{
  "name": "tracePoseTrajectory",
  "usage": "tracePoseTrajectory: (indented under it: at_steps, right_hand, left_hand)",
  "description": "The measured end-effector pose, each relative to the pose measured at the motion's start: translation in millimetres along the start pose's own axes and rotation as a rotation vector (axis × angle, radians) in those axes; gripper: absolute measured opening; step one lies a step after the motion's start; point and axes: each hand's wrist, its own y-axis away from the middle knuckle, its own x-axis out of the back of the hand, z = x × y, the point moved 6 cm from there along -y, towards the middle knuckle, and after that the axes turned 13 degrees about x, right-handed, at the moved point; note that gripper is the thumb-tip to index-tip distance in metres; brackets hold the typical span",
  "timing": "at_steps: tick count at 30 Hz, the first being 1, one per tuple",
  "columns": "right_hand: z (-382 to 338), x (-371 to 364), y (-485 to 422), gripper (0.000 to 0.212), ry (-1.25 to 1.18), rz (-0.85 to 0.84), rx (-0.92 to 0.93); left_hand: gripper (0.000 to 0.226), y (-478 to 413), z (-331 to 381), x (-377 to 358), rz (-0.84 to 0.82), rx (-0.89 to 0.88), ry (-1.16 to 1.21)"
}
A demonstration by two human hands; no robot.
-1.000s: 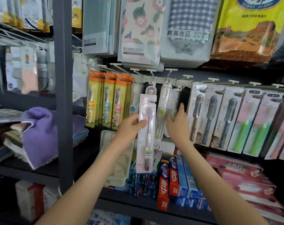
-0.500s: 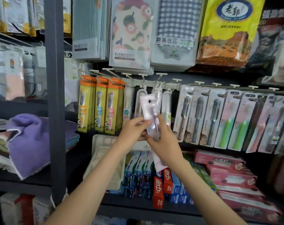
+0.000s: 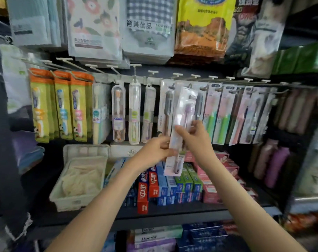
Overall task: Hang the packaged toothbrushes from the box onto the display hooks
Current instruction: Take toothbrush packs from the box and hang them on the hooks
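1. Your left hand point(image 3: 152, 151) is closed round the left edge of the packaged toothbrush point(image 3: 181, 113), a little below its middle, with the fingers curled and the thumb pinching the card.
2. Your right hand point(image 3: 198, 139) grips the same pack from the right side. The thumb lies across the front and the fingers are curled behind it.
3. The pack holds a purple brush under clear plastic. It is nearly upright, with its top leaning slightly to the right.
4. Its top edge sits just under the row of display hooks point(image 3: 177, 75), near the middle of the rail. You cannot tell whether the hanging hole is on a hook.
5. The pack is in front of the hanging grey-brush packs point(image 3: 166, 106). The green-handled packs point(image 3: 211, 120) hang just to their right.
6. Toward the left end of the rail hang clear toothbrush cases point(image 3: 134, 111), and beyond them three orange-topped yellow packs point(image 3: 61, 106).
7. The lower end of the pack hangs above the toothpaste boxes point(image 3: 152, 182), which stand along the middle of the shelf point(image 3: 172, 213).
8. A pale basket point(image 3: 70, 200) stands at the left end of that shelf, beside the boxes.
9. Bagged towels point(image 3: 94, 24) hang above the rail.
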Motion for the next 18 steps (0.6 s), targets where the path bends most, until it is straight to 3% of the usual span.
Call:
tracePoseTrajectory:
  at_steps: [2, 4, 11, 18]
  right_hand:
    - [7, 11, 2, 0.022, -0.086, -0.007, -0.006]
    - [11, 22, 3, 0.032, -0.073, -0.018, 0.029]
    - [26, 46, 3, 0.039, 0.099, -0.048, 0.121]
    - [58, 98, -12, 0.038, 0.237, 0.05, 0.047]
  left_hand:
    - [0.025, -6, 1, -8, -0.015, 0.0, 0.04]
    - [0.027, -12, 1, -17, -0.044, 0.0, 0.049]
    - [0.03, -35, 0, -48, -0.064, -0.003, 0.026]
    - [0.033, -67, 28, -96, 0.067, -0.125, -0.347]
